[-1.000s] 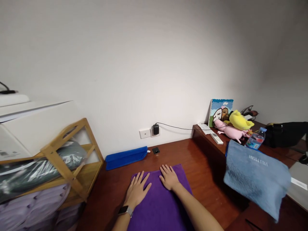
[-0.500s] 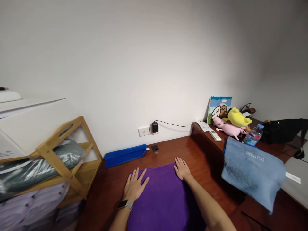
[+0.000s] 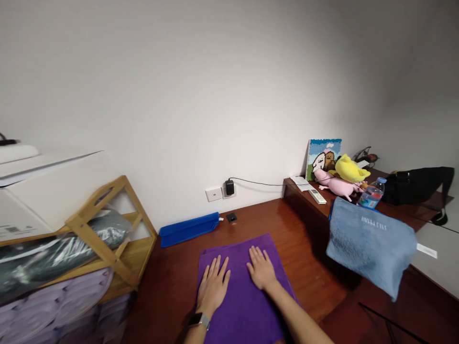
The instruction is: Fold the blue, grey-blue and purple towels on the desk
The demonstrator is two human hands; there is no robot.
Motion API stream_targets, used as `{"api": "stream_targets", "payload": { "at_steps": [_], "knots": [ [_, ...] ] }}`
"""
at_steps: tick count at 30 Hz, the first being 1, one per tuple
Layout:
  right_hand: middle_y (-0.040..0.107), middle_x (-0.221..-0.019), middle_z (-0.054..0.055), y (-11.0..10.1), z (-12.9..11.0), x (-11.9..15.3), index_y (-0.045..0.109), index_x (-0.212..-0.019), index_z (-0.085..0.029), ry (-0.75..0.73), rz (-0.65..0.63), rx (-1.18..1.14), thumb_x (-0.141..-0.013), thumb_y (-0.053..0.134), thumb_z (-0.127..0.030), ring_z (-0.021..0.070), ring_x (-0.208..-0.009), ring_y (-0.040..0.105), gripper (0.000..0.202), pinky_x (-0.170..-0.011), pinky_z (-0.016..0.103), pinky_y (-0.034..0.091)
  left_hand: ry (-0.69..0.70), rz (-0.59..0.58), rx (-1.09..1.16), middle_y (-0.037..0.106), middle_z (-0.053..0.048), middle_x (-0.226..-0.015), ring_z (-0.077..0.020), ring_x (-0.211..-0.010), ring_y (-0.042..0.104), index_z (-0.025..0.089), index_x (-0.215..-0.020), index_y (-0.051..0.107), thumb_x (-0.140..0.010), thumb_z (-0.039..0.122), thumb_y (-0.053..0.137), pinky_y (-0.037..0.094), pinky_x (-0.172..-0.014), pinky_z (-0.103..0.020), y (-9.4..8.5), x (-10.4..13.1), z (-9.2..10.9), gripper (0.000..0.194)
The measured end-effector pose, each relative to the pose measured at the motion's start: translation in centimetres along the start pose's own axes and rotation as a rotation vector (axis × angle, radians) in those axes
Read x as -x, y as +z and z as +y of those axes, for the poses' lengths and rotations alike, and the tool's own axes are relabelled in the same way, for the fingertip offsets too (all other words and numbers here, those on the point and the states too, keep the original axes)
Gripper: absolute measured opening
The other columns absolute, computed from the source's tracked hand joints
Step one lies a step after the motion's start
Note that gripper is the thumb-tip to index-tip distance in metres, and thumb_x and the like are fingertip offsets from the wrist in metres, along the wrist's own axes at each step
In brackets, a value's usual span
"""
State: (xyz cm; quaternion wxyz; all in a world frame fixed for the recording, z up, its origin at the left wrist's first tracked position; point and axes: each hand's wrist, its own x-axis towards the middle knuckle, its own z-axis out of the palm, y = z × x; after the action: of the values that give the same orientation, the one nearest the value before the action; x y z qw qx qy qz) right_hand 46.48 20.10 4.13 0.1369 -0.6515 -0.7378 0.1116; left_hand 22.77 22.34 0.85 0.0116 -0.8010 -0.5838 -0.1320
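A purple cloth (image 3: pixel 238 296) lies spread on the reddish-brown wooden desk (image 3: pixel 304 267). On its left part my left hand (image 3: pixel 214 284) rests flat, palm down, fingers stretched forward; a watch is on that wrist. My right hand (image 3: pixel 261 270) lies flat on the cloth's upper right part, fingers slightly spread. Neither hand grips anything. Past the cloth, against the wall, is a folded blue cloth (image 3: pixel 190 230) with a small white tag.
Left stands a wooden shelf (image 3: pixel 118 260) with bagged items and a white box (image 3: pixel 46 196). On the raised ledge at right are plush toys (image 3: pixel 337 186), a remote (image 3: pixel 317 196), a bottle (image 3: pixel 372 195) and a hanging grey-blue towel (image 3: pixel 369 243). A charger (image 3: pixel 229 187) is plugged into the wall.
Both hands have shifted inward on the purple cloth, the right one moving left from its right edge. More of the cloth's far right corner shows. The view has shifted slightly.
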Motion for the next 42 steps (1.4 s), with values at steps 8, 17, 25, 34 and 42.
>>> {"api": "stream_targets", "payload": {
  "at_steps": [8,17,25,34,42],
  "knots": [
    [0.023,-0.175,0.009,-5.7,5.3,1.5,0.028,-0.169,-0.012,0.167,0.002,0.041,-0.111,0.023,-0.042,0.0228,-0.164,0.017,0.066,-0.134,0.045,0.014,0.009,0.034,0.024,0.047,-0.016,-0.166,-0.0287,-0.155,0.044,0.015,-0.156,0.051,-0.106,0.045,0.032,0.035,-0.128,-0.054,-2.8,0.6,-0.6,0.061],
    [0.034,-0.172,0.006,1.1,-2.8,9.1,0.032,-0.168,-0.021,-0.1,0.071,-0.081,-0.112,0.024,-0.05,0.0216,-0.162,0.027,0.063,-0.133,0.045,0.017,0.067,0.082,-0.024,0.047,-0.009,-0.167,-0.0297,-0.155,0.043,0.028,-0.16,0.045,-0.105,0.052,0.038,0.038,-0.127,-0.055,-1.5,12.6,4.6,0.06],
    [0.021,-0.175,0.01,-5.5,6.7,10.8,0.025,-0.169,-0.012,0.266,-0.057,0.093,-0.11,0.021,-0.043,0.0241,-0.164,0.017,0.066,-0.133,0.047,0.012,0.061,0.023,0.005,0.041,-0.009,-0.17,-0.0296,-0.156,0.041,0.03,-0.161,0.043,-0.106,0.052,0.039,0.035,-0.128,-0.056,-3.8,12.9,4.6,0.06],
    [0.03,-0.174,0.006,-1.8,-5.6,11.7,0.034,-0.168,-0.019,-0.086,0.083,-0.085,-0.111,0.023,-0.046,0.0235,-0.163,0.021,0.064,-0.134,0.045,0.015,0.085,-0.032,-0.031,0.046,-0.009,-0.166,-0.028,-0.156,0.042,0.024,-0.156,0.053,-0.104,0.038,0.039,0.035,-0.13,-0.053,-4.2,12.5,7.5,0.056],
    [0.029,-0.174,0.004,-2.1,-0.6,14.7,0.031,-0.168,-0.022,-0.012,-0.011,-0.045,-0.112,0.023,-0.048,0.0212,-0.163,0.021,0.063,-0.134,0.048,0.014,0.021,-0.023,-0.037,0.038,-0.01,-0.171,-0.0291,-0.158,0.038,0.026,-0.163,0.039,-0.106,0.053,0.034,0.034,-0.129,-0.057,-3.9,15.7,6.1,0.063]
  ]
}}
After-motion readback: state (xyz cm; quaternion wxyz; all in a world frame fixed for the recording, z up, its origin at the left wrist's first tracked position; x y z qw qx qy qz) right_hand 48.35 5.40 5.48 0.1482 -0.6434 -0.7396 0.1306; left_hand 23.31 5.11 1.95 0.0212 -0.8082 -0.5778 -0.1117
